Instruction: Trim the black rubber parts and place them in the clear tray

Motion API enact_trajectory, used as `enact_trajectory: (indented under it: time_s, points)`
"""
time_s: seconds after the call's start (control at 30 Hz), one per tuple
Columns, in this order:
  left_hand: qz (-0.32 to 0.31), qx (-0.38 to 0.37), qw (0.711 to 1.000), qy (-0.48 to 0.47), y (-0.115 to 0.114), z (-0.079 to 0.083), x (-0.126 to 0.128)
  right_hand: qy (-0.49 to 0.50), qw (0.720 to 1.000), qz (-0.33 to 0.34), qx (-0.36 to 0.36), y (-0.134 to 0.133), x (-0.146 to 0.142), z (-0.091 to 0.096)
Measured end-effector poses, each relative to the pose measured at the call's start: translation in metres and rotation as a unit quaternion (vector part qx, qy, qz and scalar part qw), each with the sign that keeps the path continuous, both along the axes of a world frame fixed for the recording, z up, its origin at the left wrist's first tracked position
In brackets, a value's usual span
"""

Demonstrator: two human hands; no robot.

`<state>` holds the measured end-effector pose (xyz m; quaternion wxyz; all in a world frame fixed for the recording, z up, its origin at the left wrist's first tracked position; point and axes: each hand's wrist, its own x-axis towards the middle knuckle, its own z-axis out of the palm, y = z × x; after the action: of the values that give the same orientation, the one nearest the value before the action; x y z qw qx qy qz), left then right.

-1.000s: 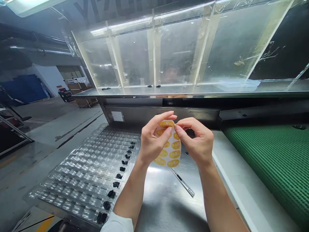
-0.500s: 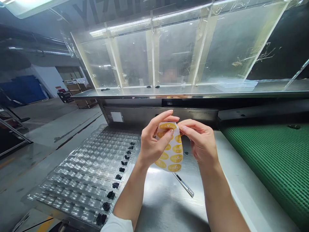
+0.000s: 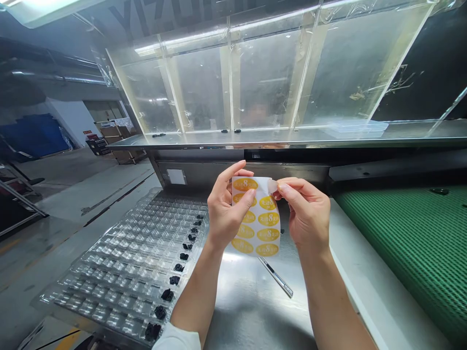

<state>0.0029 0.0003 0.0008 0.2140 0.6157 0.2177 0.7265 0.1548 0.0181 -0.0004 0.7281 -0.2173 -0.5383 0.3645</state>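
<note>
My left hand [image 3: 228,214] pinches a white sheet of oval yellow stickers [image 3: 260,228] between thumb and fingers, holding it upright above the metal table. My right hand [image 3: 308,209] is closed at the sheet's upper right corner. Between its thumb and index finger is a sticker [image 3: 272,186], its pale back showing as it lifts from the sheet; whether one edge still clings I cannot tell. Below the sheet a slim silver tool, like a pen or craft knife [image 3: 279,279], lies on the table.
At the left lies a clear plastic tray [image 3: 120,262] of many pockets, with small black parts [image 3: 160,312] along its right side. A green conveyor belt [image 3: 401,243] runs at the right. A metal ledge [image 3: 277,138] and clear panels stand ahead.
My right hand has moved slightly right, and the corner sticker has peeled away from the sheet. My left hand has shifted a little left, and the sheet now faces me more fully.
</note>
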Motion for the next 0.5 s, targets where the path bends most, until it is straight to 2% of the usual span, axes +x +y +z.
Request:
enact_trajectory:
  time_s: [0.17, 0.4, 0.5]
  points:
    - [-0.004, -0.005, 1.000, -0.011, 0.0003, 0.0014, -0.0002, -0.003, 1.000, -0.013, 0.004, -0.0002, -0.0011, -0.0006]
    - [-0.032, -0.030, 0.998, -0.052, 0.0004, 0.0024, -0.0026, -0.031, 0.997, -0.049, 0.055, -0.0004, -0.0031, -0.0015]
    - [-0.057, -0.036, 0.995, -0.069, 0.0021, 0.0025, -0.0054, -0.016, 0.997, -0.062, 0.048, 0.0008, -0.0038, -0.0026]
